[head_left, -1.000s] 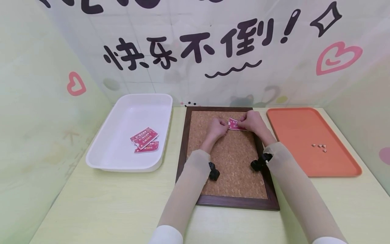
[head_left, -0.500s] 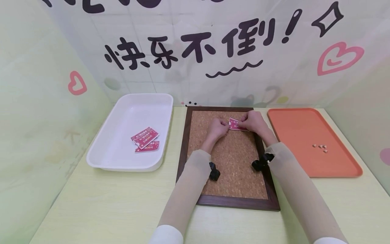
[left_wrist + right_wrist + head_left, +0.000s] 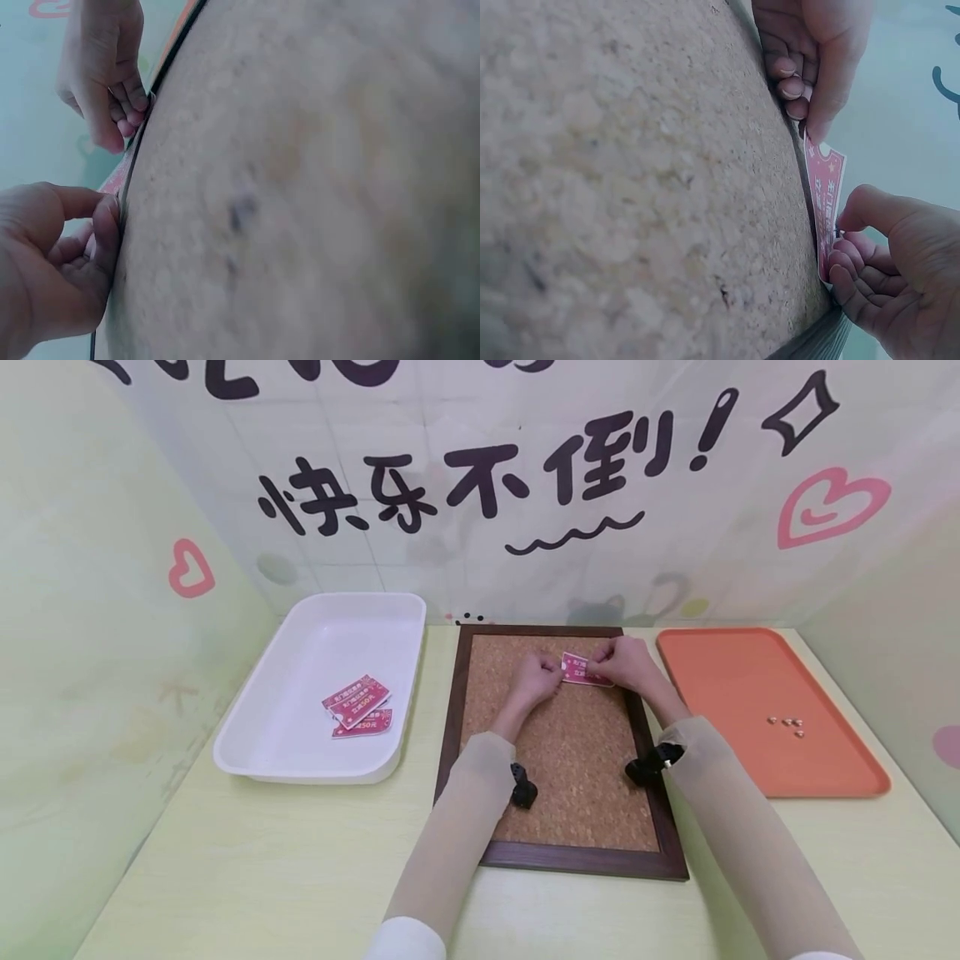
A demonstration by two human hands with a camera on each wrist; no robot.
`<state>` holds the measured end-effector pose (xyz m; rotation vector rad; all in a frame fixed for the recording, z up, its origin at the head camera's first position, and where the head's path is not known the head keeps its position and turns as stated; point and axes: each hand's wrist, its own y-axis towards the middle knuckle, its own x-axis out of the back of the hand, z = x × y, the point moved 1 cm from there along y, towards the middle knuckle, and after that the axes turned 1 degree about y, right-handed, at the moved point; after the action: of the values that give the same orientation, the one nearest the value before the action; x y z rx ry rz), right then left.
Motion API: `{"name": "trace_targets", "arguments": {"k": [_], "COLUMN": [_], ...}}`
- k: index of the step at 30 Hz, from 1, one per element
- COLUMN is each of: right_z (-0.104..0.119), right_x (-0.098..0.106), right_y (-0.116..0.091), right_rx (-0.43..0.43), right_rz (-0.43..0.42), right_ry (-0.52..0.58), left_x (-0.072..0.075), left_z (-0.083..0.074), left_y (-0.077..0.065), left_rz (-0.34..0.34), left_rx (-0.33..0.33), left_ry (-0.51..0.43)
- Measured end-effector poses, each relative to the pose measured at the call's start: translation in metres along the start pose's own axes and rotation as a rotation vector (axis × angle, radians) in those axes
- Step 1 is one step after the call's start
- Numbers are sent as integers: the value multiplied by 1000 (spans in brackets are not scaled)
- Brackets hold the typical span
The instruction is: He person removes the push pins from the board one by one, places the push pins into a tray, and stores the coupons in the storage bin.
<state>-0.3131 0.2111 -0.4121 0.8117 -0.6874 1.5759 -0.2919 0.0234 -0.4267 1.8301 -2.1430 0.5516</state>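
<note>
A pink-red paper coupon (image 3: 579,669) lies at the top of the framed cork board (image 3: 577,760), printed side up. My left hand (image 3: 537,677) pinches its left end between thumb and fingers, as the right wrist view also shows. At the coupon's right part, my right hand (image 3: 628,663) has thumb and fingertips together. Between them, in the right wrist view, a thin dark pin (image 3: 837,232) stands against the coupon. The pin's head is hidden by the thumb, and these fingers also touch the coupon's edge.
On the left stands a white tray (image 3: 255,710) with several more coupons (image 3: 357,702) overlapping inside. An orange tray (image 3: 720,693) on the right bears several small shiny metal pieces (image 3: 787,722). A printed wall sheet (image 3: 480,568) rises directly behind the board.
The right wrist has shifted slightly right and its fingers have turned a little, so more of the coupon's print shows. The left hand stays on the coupon's left end.
</note>
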Motion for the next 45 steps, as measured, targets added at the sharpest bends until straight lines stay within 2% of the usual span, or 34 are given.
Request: {"name": "trace_targets", "arguments": {"k": [5, 11, 18, 27, 35, 45], "right_z": [0, 1, -2, -4, 4, 10], "right_x": [0, 3, 9, 14, 19, 29], "right_y": [-4, -9, -17, -24, -35, -53], "right_rx": [-13, 5, 25, 67, 109, 191], "right_rz": [-5, -11, -10, -45, -82, -130], "right_ry": [5, -5, 10, 3, 54, 99], "left_x": [2, 6, 14, 35, 54, 80], "left_z": [4, 1, 2, -3, -3, -6], "left_y": [-2, -10, -20, -29, -38, -54], "left_rz": [22, 48, 46, 8, -14, -43], "left_rx": [-57, -5, 21, -50, -104, -157], "left_ry": [1, 31, -115, -130, -74, -120]}}
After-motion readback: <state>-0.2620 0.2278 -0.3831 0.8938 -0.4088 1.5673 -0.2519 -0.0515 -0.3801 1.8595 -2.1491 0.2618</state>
